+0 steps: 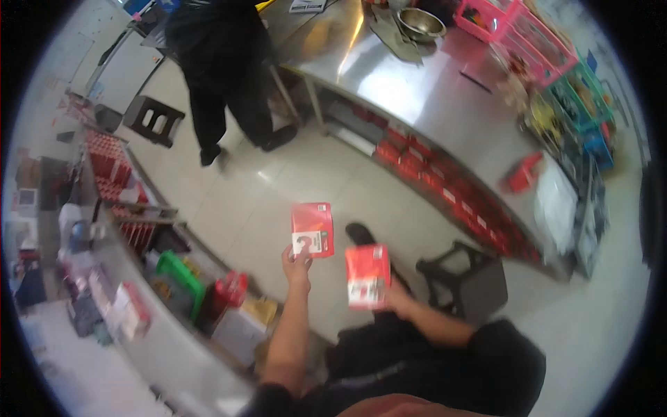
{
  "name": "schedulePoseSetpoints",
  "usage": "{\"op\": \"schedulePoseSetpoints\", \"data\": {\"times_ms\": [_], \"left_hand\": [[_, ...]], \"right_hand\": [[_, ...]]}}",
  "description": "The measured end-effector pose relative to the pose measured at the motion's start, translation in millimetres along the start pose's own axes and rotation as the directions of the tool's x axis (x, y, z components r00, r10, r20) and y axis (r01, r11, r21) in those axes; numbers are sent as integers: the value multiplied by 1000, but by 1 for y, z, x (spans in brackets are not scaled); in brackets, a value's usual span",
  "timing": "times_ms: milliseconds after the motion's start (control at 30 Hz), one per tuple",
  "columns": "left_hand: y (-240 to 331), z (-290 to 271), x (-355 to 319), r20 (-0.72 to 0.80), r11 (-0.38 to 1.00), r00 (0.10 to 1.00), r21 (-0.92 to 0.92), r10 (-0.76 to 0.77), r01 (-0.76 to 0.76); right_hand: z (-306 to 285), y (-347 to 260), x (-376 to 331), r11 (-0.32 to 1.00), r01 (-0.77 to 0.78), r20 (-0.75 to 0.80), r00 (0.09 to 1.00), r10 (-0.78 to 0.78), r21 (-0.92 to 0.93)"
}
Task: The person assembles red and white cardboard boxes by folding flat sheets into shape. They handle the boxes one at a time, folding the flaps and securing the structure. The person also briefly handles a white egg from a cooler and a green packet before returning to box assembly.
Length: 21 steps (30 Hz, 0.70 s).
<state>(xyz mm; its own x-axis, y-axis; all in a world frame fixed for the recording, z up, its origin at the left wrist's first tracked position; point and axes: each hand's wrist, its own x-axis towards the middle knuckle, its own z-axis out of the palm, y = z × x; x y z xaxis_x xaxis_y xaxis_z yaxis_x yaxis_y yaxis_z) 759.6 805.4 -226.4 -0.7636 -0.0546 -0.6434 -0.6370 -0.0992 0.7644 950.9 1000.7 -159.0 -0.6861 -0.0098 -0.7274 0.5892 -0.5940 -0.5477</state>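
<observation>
My left hand (297, 267) grips a flat red packet (313, 218) with a pale label by its lower edge, fingers closed on it. A second red packet (367, 261), also with a pale printed lower part, is held in my right hand (397, 300) at its right side. The right fingers are partly hidden behind that packet. Both packets are in the air above the tiled floor, side by side and apart, the left one slightly higher in the picture.
A steel table (389, 80) carries a metal bowl (420, 24) and pink baskets (535, 52); red packages (445, 184) fill its lower shelf. Dark stools stand by my right arm (479, 281) and at the upper left (154, 121). A person (215, 55) stands ahead. Left is another counter (174, 351).
</observation>
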Motion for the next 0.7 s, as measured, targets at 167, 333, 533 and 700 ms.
{"op": "schedulePoseSetpoints", "data": {"times_ms": [167, 333, 533, 700], "left_hand": [[-59, 142, 280, 183, 905, 951, 305, 250, -297], [-98, 332, 430, 308, 890, 868, 116, 391, -442], [-164, 406, 475, 310, 616, 826, 554, 471, -560], [-172, 403, 474, 398, 568, 824, 598, 403, -566]], "right_hand": [[-68, 52, 57, 957, -82, -372, 928, -28, -278], [-78, 25, 80, 979, -195, -482, 864, 147, -52], [-79, 18, 78, 940, -340, -499, 819, 284, -23], [-74, 21, 83, 963, -268, -533, 811, 241, 27]]}}
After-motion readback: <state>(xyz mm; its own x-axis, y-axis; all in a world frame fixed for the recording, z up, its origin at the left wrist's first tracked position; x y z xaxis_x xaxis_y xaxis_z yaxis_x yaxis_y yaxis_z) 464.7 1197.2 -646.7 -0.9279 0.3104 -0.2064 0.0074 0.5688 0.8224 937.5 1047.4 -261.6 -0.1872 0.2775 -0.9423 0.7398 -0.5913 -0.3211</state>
